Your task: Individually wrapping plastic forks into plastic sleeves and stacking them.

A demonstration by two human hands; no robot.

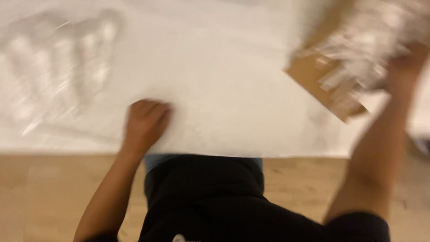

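Observation:
The picture is blurred by motion. My left hand rests curled on the white table near its front edge, with nothing visible in it. My right hand reaches up at the far right, into a heap of clear plastic bags that lies in or on a brown cardboard box. The fingers of that hand are buried in the plastic, and its grip is hidden by the blur.
A pile of clear plastic-wrapped items lies at the table's left side. Below the table's front edge is a light wooden floor. My dark shirt fills the bottom centre.

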